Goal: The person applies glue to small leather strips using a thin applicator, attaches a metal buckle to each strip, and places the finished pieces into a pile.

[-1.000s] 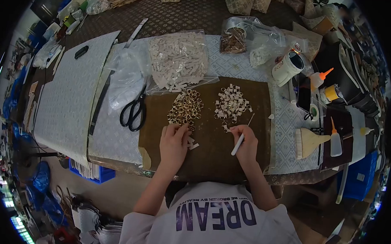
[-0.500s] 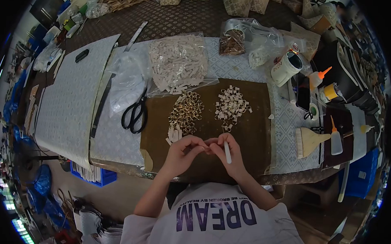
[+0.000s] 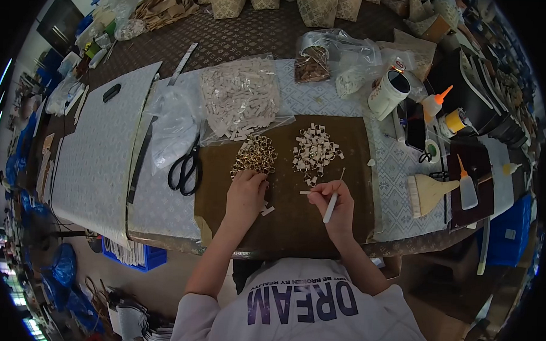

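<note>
My right hand (image 3: 342, 214) had thumb and forefinger pinched shut on a white strip (image 3: 304, 192), the white-handled tool (image 3: 329, 210) tucked across it; a light grip suited so small a piece. My left hand (image 3: 244, 199) curled half-closed at the near side of the gold rings (image 3: 257, 153); I cannot tell if it held one. Brown mat (image 3: 285, 162) left a lane beside the white-banded rings (image 3: 317, 149); bagged strips (image 3: 239, 94) crowded its far-left edge.

White shirt (image 3: 306, 334): large "DREAM", smaller "NOT BE BROKEN BY REALITY"; white can (image 3: 386, 97): lettering unreadable.
</note>
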`<state>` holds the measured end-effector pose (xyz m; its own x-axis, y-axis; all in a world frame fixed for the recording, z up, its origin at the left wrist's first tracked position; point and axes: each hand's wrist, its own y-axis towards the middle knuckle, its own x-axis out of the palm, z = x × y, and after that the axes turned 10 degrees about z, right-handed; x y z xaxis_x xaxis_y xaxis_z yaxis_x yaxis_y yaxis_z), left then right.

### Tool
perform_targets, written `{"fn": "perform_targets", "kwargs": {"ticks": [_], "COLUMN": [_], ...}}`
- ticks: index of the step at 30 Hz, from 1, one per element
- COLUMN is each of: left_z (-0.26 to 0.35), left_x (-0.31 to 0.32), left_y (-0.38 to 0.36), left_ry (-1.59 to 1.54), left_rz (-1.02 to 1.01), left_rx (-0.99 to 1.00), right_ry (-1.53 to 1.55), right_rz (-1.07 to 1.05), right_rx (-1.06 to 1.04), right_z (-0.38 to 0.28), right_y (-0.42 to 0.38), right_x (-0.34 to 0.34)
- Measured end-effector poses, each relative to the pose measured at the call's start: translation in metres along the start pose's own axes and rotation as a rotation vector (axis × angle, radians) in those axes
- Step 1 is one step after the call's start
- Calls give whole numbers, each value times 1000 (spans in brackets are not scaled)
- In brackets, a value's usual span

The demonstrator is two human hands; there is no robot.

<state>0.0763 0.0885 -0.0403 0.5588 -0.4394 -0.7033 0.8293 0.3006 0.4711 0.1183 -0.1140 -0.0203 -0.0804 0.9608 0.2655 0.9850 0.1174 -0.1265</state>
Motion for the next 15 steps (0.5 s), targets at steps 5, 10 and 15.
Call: {"fn": "perform_targets", "kwargs": {"ticks": [5, 10, 15], "left_z": [18, 47, 55], "left_x": [-8, -13, -13], "left_y": [8, -4, -9], "left_ry": [-119, -1061, -1199], "left_rz": [-65, -233, -345], "left_rx": [-225, -732, -772], "right_ry": [47, 58, 79], "right_rz": [-11, -50, -105], "right_rx": [19, 52, 97], "right_z": [0, -3, -6], "right_y": [1, 0, -1], "right_x": [-5, -8, -8]}}
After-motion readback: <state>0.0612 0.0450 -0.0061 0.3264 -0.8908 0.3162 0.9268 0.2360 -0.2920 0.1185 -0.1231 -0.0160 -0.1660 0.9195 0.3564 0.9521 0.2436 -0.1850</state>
